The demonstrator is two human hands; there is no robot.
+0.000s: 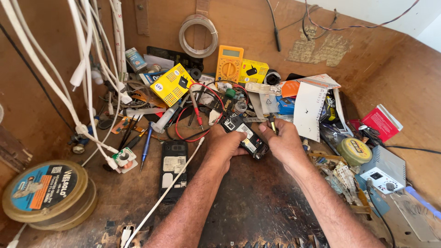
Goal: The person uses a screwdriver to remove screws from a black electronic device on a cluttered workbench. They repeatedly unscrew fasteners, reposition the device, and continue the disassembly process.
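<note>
While both hands work at mid-bench, the entries run as follows.

Opened phone (242,134): small dark handset with its back off, held just above the scorched wooden benchtop (257,202), between the two hands.
Left hand (226,143): fingers curled shut around the phone's near end.
Right hand (284,143): closed on the phone's far edge, also pinching a small yellow-handled tool (272,122) upright.
Risk, slip: the tool tip may skid across the exposed board, since the phone is braced by fingers alone.
Risk, snag: the red probe lead (198,115) lies near the left hand and could be dragged.
Risk, loss: a loosened screw would likely vanish into the surrounding clutter.
Second phone (173,169): lies flat left of the left forearm, white labels on its open back.
Yellow box (173,84): tilted, dotted pattern, behind-left.
Yellow multimeter (229,63): leans on the back wall.
Red carton (381,122): far right.
Round tin (45,193): blue-orange label, near-left corner.
</note>
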